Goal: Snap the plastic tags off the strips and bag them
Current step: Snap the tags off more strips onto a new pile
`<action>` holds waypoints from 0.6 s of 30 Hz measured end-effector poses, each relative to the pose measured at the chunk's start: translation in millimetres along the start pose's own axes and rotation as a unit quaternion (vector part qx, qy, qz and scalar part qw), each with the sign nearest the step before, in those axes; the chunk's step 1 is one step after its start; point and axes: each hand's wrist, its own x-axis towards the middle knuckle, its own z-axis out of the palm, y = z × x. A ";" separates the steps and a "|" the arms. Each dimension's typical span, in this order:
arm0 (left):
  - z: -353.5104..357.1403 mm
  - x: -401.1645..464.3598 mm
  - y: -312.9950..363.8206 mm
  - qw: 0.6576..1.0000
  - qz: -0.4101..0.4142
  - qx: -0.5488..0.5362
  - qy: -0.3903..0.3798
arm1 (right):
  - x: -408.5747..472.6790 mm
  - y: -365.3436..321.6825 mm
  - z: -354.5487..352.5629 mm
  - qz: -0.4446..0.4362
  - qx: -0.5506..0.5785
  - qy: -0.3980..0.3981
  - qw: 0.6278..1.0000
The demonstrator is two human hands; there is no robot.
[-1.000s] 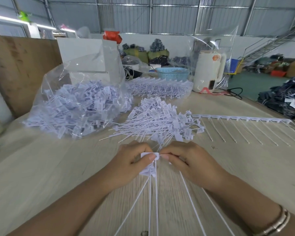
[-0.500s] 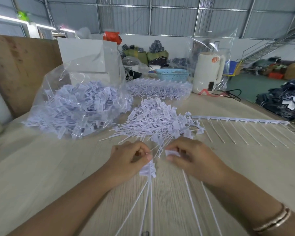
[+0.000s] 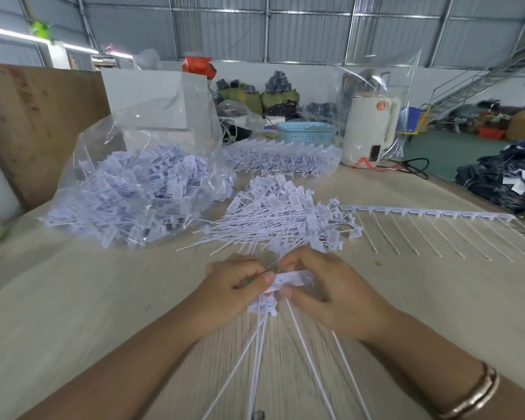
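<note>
head view, looking down at a pale wooden table (image 3: 73, 298) where a person works a strip of plastic tags (image 3: 291, 280). both hands meet just in front of the loose pile of snapped tags (image 3: 279, 216), which i take as the landmark. the left hand (image 3: 231, 289) pinches the strip's end and seems to keep a small cluster of freed tags (image 3: 262, 306) tucked under its fingers; the right hand (image 3: 328, 292) pinches the strip's flat heads between thumb and forefinger. thin white tails run from the hands back toward the person. left of the pile sits a clear bag (image 3: 140, 189) already heaped with tags; right of it lies another strip (image 3: 428, 213) with its tails fanned out; behind the pile, more strips are stacked (image 3: 282, 156). these pieces look very light, thin and springy, with stiff little heads and whippy tails, so i'd grip at the flat head close to the joint and bend sharply; pulling on a tail would likely just flex it.
</note>
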 end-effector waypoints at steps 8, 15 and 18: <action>0.5 0.3 -4.5 1.000 0.009 0.008 0.014 | -0.3 11.8 -2.9 0.022 -0.056 0.026 0.998; 1.0 0.1 -6.0 0.998 0.046 0.047 0.007 | 0.9 8.3 -2.4 -0.009 -0.085 0.001 0.996; 0.1 -0.9 -3.6 0.996 0.065 0.058 0.015 | 1.1 8.8 -2.5 -0.018 -0.082 0.004 0.996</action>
